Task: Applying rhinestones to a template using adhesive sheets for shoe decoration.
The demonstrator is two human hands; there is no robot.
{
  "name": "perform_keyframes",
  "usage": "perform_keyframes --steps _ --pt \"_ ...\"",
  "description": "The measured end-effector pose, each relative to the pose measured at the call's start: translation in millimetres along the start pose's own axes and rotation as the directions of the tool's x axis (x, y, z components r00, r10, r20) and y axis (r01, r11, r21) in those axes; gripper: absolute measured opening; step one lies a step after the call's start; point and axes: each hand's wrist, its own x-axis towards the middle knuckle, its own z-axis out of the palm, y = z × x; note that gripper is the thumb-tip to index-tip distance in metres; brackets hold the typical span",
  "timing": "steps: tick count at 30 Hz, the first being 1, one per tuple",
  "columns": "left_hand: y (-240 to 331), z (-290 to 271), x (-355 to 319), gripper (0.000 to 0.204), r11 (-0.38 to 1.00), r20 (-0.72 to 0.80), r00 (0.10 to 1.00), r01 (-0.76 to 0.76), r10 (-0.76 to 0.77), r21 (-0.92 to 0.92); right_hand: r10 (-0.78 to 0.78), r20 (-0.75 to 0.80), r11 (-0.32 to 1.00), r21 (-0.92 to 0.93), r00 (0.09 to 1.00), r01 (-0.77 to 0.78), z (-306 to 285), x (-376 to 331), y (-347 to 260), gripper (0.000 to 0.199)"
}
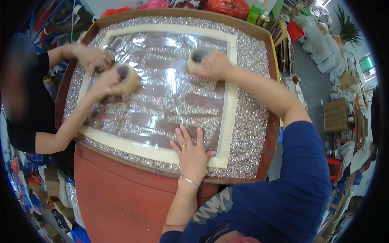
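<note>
My left hand (191,156) lies flat with fingers spread on the near edge of a clear plastic sheet (160,87); a ring and a bracelet show on it. My right hand (214,65) grips a roll of tape (197,57) over the sheet's far right part. Under the glossy sheet are brown bands and sparkling grains. Cream tape strips (231,101) frame the sheet on its sides. At the left, a co-worker's hand holds another tape roll (130,79) over the sheet, while their other hand (91,56) touches its left edge.
A wide brown-rimmed tray (265,162) holds glittering grains (251,125) around the sheet. Red bags (229,8) and a green bottle (255,11) stand past its far rim. A red tabletop (117,198) lies nearer me. Cartons (336,115) and white sacks (320,44) sit at the right.
</note>
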Motion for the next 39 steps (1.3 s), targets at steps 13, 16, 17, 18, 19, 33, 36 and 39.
perform_keyframes --steps 13,16,17,18,19,33,36,39 --pt "0.1 0.8 -0.3 0.083 0.999 0.045 0.999 -0.001 0.003 -0.04 0.336 0.138 0.942 -0.042 0.932 -0.334 16.7 80.8 24.6 0.059" --pt "-1.2 0.0 -0.7 0.084 0.997 0.077 0.995 0.066 -0.063 -0.041 0.176 0.115 0.979 0.083 0.978 -0.186 13.9 74.8 -11.6 0.059" --pt "1.8 -2.3 -2.2 0.084 0.998 0.065 0.997 0.053 -0.051 -0.037 0.212 0.192 0.973 0.05 0.958 -0.225 11.9 78.0 -4.1 0.058" --pt "1.4 -3.0 1.2 0.084 0.999 0.044 0.999 0.031 -0.03 -0.026 0.252 0.255 0.965 0.008 0.933 -0.263 12.9 87.1 6.7 0.057" --pt "1.5 -1.1 0.6 0.084 0.999 0.04 0.999 0.034 -0.033 -0.027 0.31 0.238 0.951 -0.07 0.92 -0.302 16.6 96.6 13.5 0.057" --pt "-4.4 6.0 -2.4 0.086 0.998 0.04 0.999 0.023 -0.02 -0.063 0.15 0.228 0.989 -0.028 0.962 -0.148 33.0 178.6 -25.9 0.056" --pt "-3.3 6.5 -0.5 0.086 0.997 0.036 0.999 0.011 -0.008 -0.079 0.248 0.223 0.969 -0.042 0.943 -0.245 31.0 187.7 -30.2 0.055" --pt "-3.4 7.6 -1.0 0.086 0.995 0.058 0.998 0.042 -0.037 -0.09 0.108 0.243 0.992 0.03 0.964 -0.119 39.7 177.9 -65.6 0.051"
